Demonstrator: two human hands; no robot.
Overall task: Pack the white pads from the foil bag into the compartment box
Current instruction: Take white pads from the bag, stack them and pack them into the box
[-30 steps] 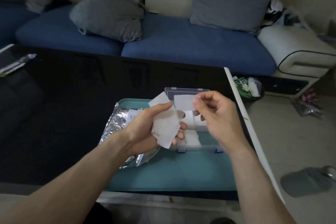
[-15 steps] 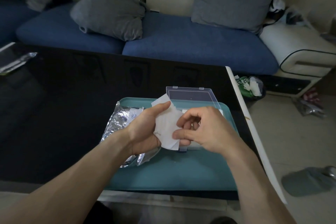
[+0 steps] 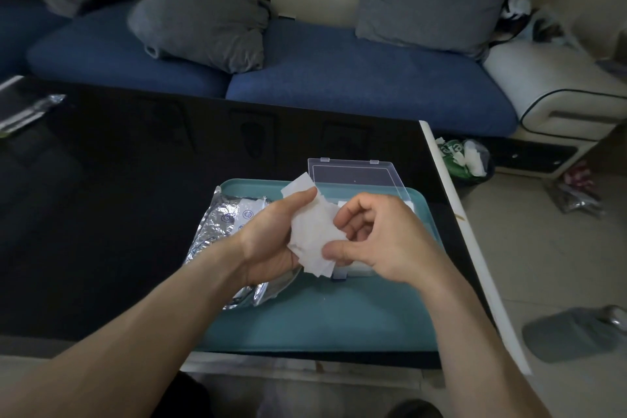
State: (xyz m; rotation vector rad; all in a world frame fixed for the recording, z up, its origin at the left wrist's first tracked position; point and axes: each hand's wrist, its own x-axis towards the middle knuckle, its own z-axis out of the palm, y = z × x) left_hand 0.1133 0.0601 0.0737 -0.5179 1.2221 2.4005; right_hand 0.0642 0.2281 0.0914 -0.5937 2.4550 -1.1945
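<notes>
My left hand [image 3: 271, 237] grips a small stack of white pads [image 3: 310, 231] above the teal tray [image 3: 322, 319]. My right hand [image 3: 383, 241] meets the stack from the right and pinches a pad's lower edge between thumb and forefinger. The clear compartment box [image 3: 356, 176] lies on the tray behind and under my hands, its lid folded open toward the sofa; white pads show in it at the right hand's edges. The crumpled foil bag [image 3: 220, 224] lies on the tray's left side, partly under my left wrist.
The tray sits at the near right of a glossy black table [image 3: 118, 197], whose white right edge [image 3: 451, 214] runs close by. A foil wrapper [image 3: 30, 108] lies at the far left. A small bin [image 3: 464, 159] and a slipper [image 3: 573, 332] stand on the floor to the right.
My right hand held one pad over the box a second ago, then came back to the stack with no pad in it and now pinches another pad there. My left hand stayed put.
</notes>
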